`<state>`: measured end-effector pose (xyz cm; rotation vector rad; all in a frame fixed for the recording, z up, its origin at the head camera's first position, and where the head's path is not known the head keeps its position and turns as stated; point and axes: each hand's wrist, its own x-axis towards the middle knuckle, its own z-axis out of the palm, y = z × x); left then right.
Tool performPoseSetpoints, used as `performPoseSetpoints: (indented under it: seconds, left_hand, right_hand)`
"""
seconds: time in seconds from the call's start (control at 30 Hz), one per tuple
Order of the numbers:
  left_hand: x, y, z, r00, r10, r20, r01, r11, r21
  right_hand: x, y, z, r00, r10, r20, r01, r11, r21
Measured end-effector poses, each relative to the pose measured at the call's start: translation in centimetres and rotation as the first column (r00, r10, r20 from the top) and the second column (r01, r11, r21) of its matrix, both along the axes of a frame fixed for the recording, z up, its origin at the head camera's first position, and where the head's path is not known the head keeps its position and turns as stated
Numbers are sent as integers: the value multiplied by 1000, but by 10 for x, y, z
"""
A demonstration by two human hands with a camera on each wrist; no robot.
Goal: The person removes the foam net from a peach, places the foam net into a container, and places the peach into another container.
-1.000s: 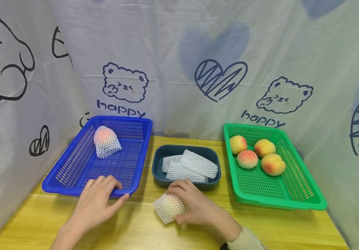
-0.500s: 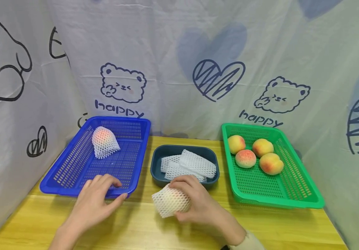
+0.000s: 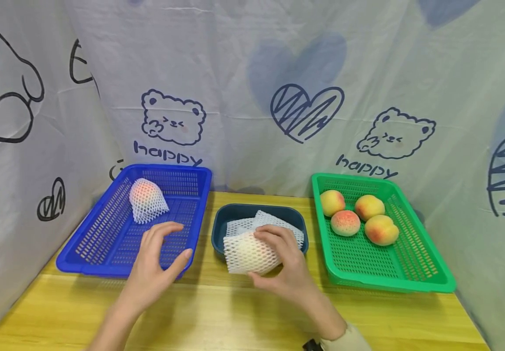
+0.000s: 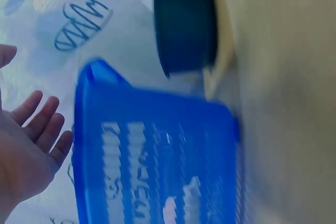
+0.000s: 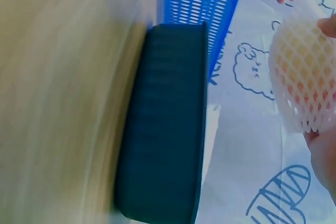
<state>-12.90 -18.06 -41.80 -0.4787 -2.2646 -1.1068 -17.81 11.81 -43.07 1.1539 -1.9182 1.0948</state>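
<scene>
My right hand [image 3: 285,268] grips a peach [image 3: 251,252] sleeved in white foam netting, held up in front of the dark teal tray [image 3: 219,229]. In the right wrist view the netted peach [image 5: 303,72] shows pink through the mesh, between thumb and fingers. Over the near right corner of the blue basket [image 3: 81,234] hovers my left hand [image 3: 155,265], fingers spread from the thumb, holding nothing. Another netted peach [image 3: 146,197] lies at the back of that basket. Inside the tray are several flat foam net sleeves [image 3: 274,224], partly hidden by the held peach.
On the right stands a green basket [image 3: 335,273] with several bare peaches [image 3: 381,230]. A patterned white cloth [image 3: 243,63] hangs behind and at both sides. The baskets and tray stand on a yellow wooden table [image 3: 217,321].
My right hand has lifted the netted peach off the table and up toward the tray. My left hand has risen off the blue basket's rim and shifted right.
</scene>
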Motion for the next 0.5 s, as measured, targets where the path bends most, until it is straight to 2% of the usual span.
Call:
performPoseSetpoints:
  seconds: [0.13,0.23,0.33,0.5]
  left_hand:
    - [-7,20,8,995,-96,4,95,990,108]
    - [-11,34,12,983,-173,67,159,971,177]
    - [-16,47,16,956,-262,133,223,941,255]
    - [-24,66,27,889,-413,198,320,869,378]
  right_hand:
    - [-4,-2,6,999,-8,-37,4,994,-113]
    - [-7,-4,11,999,-9,-53,-1,984,-178]
    - [-9,-5,16,999,-8,-48,-2,978,-210]
    - [-8,-9,20,999,-14,-37,6,976,-217]
